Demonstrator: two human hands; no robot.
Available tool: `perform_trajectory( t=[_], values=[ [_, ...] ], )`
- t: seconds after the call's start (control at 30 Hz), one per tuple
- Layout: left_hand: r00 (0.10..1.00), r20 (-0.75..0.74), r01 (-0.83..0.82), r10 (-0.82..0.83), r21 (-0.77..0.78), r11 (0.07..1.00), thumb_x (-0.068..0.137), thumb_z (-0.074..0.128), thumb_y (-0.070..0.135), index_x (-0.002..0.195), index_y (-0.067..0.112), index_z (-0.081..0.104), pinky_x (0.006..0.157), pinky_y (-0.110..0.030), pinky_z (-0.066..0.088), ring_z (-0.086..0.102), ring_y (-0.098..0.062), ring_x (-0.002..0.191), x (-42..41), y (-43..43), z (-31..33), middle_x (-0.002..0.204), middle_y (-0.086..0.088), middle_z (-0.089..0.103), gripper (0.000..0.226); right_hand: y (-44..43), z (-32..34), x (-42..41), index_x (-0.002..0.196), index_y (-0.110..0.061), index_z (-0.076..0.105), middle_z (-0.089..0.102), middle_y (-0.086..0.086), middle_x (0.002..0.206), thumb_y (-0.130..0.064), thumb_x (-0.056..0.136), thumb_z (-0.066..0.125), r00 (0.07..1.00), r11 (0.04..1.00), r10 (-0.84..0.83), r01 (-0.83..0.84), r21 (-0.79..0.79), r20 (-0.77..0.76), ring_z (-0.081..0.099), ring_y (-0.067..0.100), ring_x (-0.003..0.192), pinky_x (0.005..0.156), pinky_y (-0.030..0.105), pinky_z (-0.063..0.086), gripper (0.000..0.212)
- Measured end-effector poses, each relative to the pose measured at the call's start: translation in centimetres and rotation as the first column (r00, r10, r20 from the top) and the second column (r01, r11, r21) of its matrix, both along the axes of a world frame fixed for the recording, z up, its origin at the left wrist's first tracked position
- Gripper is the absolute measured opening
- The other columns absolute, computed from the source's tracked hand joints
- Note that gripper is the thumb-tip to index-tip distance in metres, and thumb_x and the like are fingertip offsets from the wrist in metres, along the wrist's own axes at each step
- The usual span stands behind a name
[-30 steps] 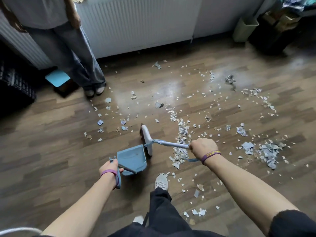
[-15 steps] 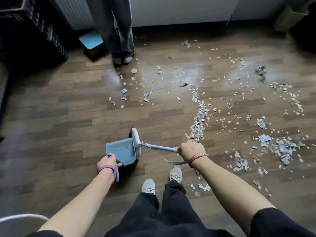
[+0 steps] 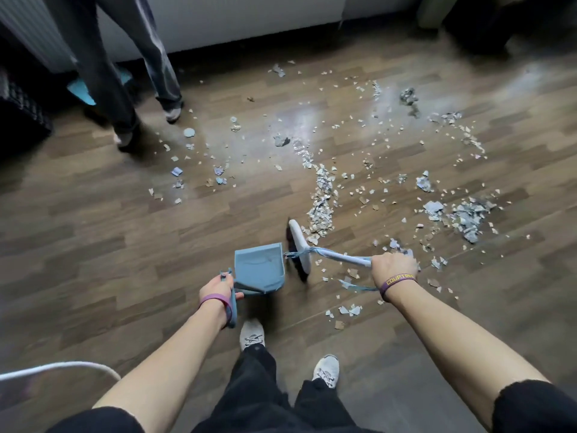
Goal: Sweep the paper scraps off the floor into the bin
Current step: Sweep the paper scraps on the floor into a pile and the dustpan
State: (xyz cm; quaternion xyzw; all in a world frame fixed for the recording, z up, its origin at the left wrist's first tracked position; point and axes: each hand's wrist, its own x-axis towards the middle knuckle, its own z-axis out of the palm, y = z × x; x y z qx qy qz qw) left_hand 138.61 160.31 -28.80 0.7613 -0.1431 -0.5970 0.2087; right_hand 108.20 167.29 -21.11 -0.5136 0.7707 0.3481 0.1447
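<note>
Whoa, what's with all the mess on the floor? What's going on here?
A person is sweeping up torn paper scraps. Their left hand grips the handle of a blue dustpan, held low at the wooden floor. Their right hand grips a brush, its head right beside the pan's open edge. The pan looks about empty. Most scraps lie unswept, with a pile off to the right. A second person stands near the wall.
</note>
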Motion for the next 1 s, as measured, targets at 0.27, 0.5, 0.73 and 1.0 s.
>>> perform_trajectory(
  t=[0.27,0.5,0.73,1.0],
  values=[
    [0.983,-0.011,0.182,-0.182,-0.041,0.983,0.099,0.048,0.025,0.134,0.011,0.049,0.042,-0.021,0.042,0.058,-0.004,0.032,-10.2,7.1,0.9,0.113,-0.007,0.06,0.038,13.0,2.7,-11.5,0.123,-0.024,0.061,0.067,-0.001,0.116,-0.009,0.097,0.036,0.992,0.992,-0.119,0.116,-0.057,-0.043,0.064,0.02,0.108,0.085,0.027,0.048,0.04],
    [0.947,-0.009,0.319,-0.32,-0.021,0.947,0.1,0.041,0.02,0.132,0.012,0.05,0.036,-0.01,0.04,0.054,-0.011,0.061,-22.0,13.3,3.1,0.091,-0.001,0.059,0.035,23.7,6.6,-17.9,0.121,-0.023,0.062,0.064,0.002,0.119,-0.014,0.094,0.042,0.92,0.911,-0.392,0.389,-0.135,0.004,0.062,0.025,0.109,0.09,0.034,0.051,0.035],
    [0.821,-0.025,0.567,-0.571,-0.081,0.82,0.1,0.041,0.018,0.135,-0.003,0.043,0.049,-0.012,0.052,0.06,-0.018,0.08,-27.8,16.1,3.6,0.129,-0.02,0.055,0.04,29.7,7.8,-18.2,0.123,-0.015,0.059,0.062,0.006,0.122,-0.012,0.085,0.05,0.808,0.807,-0.582,0.587,-0.055,0.087,0.061,0.029,0.11,0.089,0.042,0.054,0.039],
    [0.754,0.025,0.656,-0.657,-0.091,0.749,0.1,0.045,0.023,0.133,0.005,0.049,0.027,-0.009,0.032,0.044,0.0,0.023,-32.1,16.2,3.7,0.086,-0.01,0.057,0.038,30.1,6.2,-16.7,0.116,-0.008,0.058,0.06,0.011,0.111,-0.015,0.088,0.052,0.63,0.716,-0.697,0.583,0.385,0.342,0.061,0.028,0.091,0.08,0.032,0.05,0.03]
  ],
)
